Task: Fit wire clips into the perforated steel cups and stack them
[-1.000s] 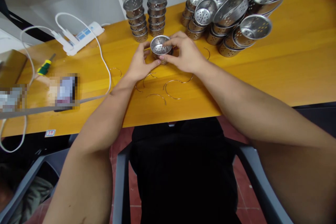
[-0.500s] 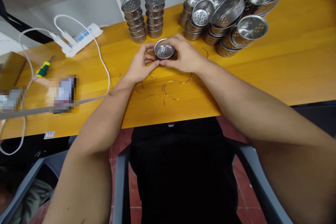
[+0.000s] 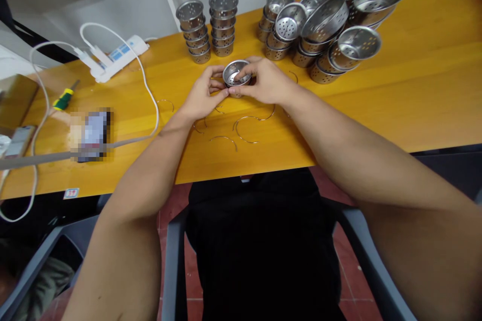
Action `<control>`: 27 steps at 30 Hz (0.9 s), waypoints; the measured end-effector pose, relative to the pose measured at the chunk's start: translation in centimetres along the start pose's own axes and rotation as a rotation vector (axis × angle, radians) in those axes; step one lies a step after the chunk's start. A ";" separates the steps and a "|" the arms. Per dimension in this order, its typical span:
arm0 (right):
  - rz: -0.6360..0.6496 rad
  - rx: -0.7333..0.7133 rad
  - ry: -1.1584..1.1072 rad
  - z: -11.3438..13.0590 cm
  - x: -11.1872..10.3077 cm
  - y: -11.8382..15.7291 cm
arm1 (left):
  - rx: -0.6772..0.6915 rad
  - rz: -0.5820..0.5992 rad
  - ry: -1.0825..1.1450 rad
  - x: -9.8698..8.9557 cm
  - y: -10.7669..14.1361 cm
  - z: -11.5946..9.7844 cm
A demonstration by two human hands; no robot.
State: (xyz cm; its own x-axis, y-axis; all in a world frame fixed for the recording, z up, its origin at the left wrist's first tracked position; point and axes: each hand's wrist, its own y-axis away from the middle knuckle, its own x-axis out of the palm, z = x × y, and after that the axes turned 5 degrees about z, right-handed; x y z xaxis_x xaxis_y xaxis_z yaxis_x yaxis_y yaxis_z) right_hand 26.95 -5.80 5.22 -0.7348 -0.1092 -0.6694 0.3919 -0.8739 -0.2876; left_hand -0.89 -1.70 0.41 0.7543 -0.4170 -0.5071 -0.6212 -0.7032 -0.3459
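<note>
Both hands meet over the middle of the yellow counter (image 3: 414, 85) and share one small perforated steel cup (image 3: 236, 76). The left hand (image 3: 201, 98) pinches the near-left side of its rim with the fingertips, and the right hand (image 3: 269, 83) is curled around its right side, so each grip is clenched on the same cup, which sits slightly tilted just above or on the counter; I cannot tell if it touches. Thin wire rings (image 3: 246, 128) lie loose on the counter just in front of the hands, several of them, bent open. Behind the hands stand two neat stacks of cups (image 3: 209, 27), and to the right a loose pile of cups and larger strainer bowls (image 3: 324, 20) leans together. From this I judge that the neat stacks are finished pieces and the untidy pile is still waiting, so the bigger part of the work remains. Whether a wire is already fitted on the held cup is too small to see. At far left lie a white power strip (image 3: 116, 52) and a screwdriver (image 3: 64, 96).
</note>
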 end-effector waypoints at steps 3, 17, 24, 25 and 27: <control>0.030 0.021 -0.034 -0.1 0.0 -0.1 | -0.014 0.005 -0.007 -0.2 -0.1 0.2; -0.105 0.030 0.032 -1.1 -1.9 -0.2 | -0.012 0.009 -0.037 -0.5 -0.1 1.9; -0.257 0.089 0.008 -4.0 -3.2 -0.7 | -0.139 -0.023 -0.091 -0.2 0.3 -1.0; -0.256 0.101 0.005 -4.3 -3.1 -0.7 | -0.145 -0.024 -0.090 -0.2 0.2 -1.2; -0.256 0.107 0.006 -4.7 -3.0 -0.7 | -0.149 -0.025 -0.087 -0.1 0.2 -1.4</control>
State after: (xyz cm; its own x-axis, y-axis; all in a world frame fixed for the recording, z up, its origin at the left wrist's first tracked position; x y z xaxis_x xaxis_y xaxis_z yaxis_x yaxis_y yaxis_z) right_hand 31.43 -2.63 4.21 -0.7991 0.1245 -0.5882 0.1323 -0.9179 -0.3740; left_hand -0.78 -2.62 1.48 0.7438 -0.3514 -0.5686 -0.5594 -0.7928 -0.2418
